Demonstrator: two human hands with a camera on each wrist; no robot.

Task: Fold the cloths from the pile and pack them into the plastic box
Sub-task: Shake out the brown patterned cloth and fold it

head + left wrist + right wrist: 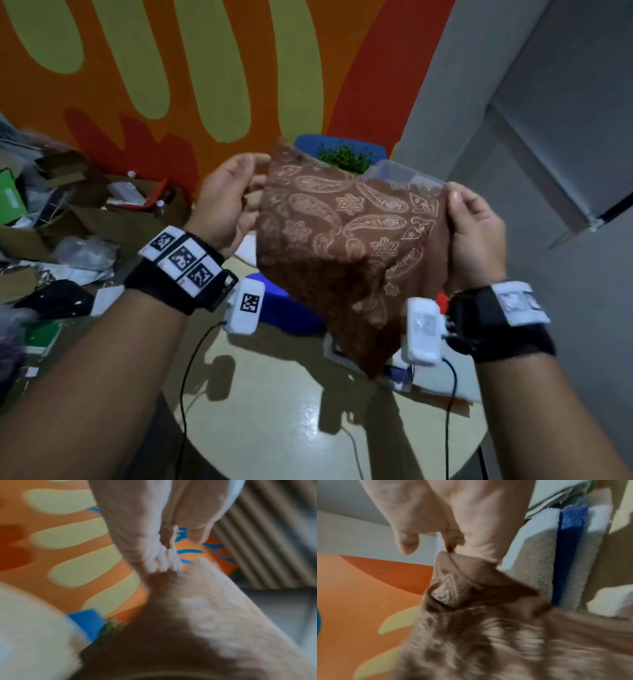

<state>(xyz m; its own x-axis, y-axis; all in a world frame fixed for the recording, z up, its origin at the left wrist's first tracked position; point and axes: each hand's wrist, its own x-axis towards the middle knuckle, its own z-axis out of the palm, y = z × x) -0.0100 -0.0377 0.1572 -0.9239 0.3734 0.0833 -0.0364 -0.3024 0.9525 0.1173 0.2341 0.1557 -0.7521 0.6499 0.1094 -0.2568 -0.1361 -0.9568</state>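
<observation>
Both hands, left hand (224, 200) and right hand (474, 229), pinch the brown cloth's (346, 246) top corners in the air with fingers clamped on it; next it looks ready to be folded in half.

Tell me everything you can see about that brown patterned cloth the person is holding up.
The brown cloth is thin, soft-looking fabric printed with pale paisley and flower shapes. It hangs in the air above the round table, stretched between the left hand and the right hand, each pinching an upper corner. Its lower part droops to a point and looks darker, seemingly doubled over. The wrist views show it only blurred.
</observation>
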